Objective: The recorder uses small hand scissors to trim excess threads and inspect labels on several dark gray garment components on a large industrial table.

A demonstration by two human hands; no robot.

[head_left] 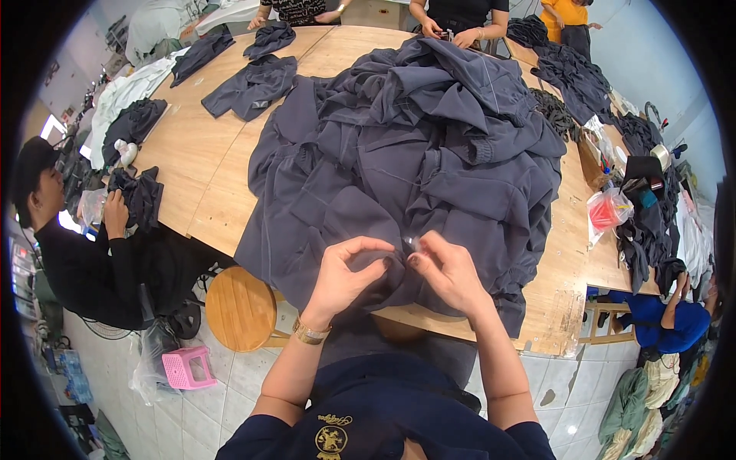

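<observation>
A large pile of dark grey-blue garments (368,165) lies in front of me on the wooden table. At its near edge my left hand (346,274) is closed, thumb and forefinger pinching a fold of the dark fabric. Just to the right my right hand (451,270) is closed too, its fingertips close to the left ones. Something small and shiny shows at the right fingertips, too blurred to name. Stitched seams and gathered elastic edges show on several pieces in the heap.
The wooden table (180,169) carries smaller dark garments (253,86) at the far left. A round wooden stool (241,308) and a pink plastic stool (188,368) stand lower left. Several people work around the table. A plastic bag with red contents (608,211) lies at right.
</observation>
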